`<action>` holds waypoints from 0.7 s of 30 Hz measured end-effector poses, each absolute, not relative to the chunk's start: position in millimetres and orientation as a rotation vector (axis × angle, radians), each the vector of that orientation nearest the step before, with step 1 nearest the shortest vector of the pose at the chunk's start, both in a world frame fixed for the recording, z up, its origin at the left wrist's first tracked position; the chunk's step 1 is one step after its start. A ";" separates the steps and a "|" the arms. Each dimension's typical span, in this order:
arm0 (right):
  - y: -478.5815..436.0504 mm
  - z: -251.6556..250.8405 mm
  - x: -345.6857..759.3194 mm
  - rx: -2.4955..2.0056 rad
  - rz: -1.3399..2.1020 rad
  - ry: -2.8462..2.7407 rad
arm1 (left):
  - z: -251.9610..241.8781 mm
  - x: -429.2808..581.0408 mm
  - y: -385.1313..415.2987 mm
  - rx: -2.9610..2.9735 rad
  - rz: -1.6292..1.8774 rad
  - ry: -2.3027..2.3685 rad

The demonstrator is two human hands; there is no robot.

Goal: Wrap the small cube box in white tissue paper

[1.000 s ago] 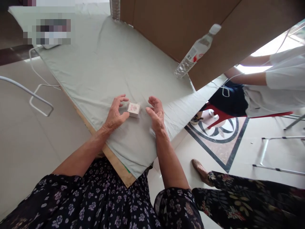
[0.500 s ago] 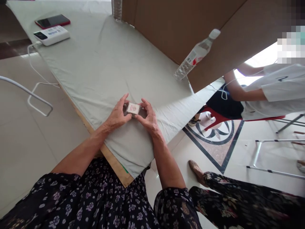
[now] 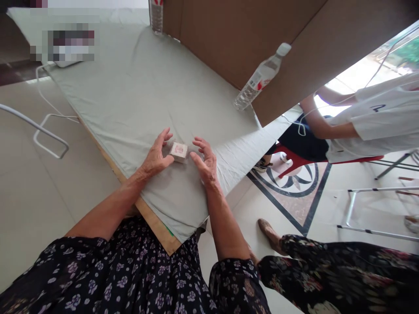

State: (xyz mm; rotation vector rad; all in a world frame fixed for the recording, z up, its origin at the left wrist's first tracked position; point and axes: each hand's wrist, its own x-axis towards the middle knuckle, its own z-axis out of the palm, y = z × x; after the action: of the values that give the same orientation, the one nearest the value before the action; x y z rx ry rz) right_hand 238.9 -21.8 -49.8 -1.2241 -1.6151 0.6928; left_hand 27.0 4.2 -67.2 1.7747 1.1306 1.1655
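Note:
A small, pale square box (image 3: 179,151) with a reddish print on its top rests on the cloth-covered table (image 3: 131,100) near the corner. To its left is my left hand (image 3: 157,155), fingers spread and curved, the thumb close to the box's near left corner. My right hand (image 3: 205,161) is held on the other side, fingers apart, with a gap between it and the box. Neither hand grips anything. Whether the left thumb touches the box I cannot tell.
A clear plastic bottle (image 3: 262,78) stands beside a large cardboard panel (image 3: 222,39); another bottle (image 3: 156,17) is at its far end. A seated person in a white shirt (image 3: 382,117) is at the right. Someone's patterned trousers (image 3: 327,270) show below. A white cable (image 3: 39,87) hangs left.
Both hands have come away from the box and opened, leaving it on the table. The right hand has parted from it most. The whole view has shifted slightly.

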 end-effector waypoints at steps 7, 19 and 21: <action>-20.3 -49.2 231.2 -1.264 0.409 -1.724 | -68.7 29.3 3.4 1.740 1.155 1.154; -3.3 6.2 219.4 -1.230 0.117 -2.468 | -63.3 33.9 -0.9 1.769 1.093 1.206; -3.5 5.0 218.1 -1.227 0.145 -2.448 | -62.6 34.8 -1.9 1.769 1.088 1.222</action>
State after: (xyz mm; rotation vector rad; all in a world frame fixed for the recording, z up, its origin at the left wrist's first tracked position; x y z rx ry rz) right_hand 218.1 -3.5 5.0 -1.2272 -2.4484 0.1452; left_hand 34.8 -1.9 -62.6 1.7689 1.2224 1.0881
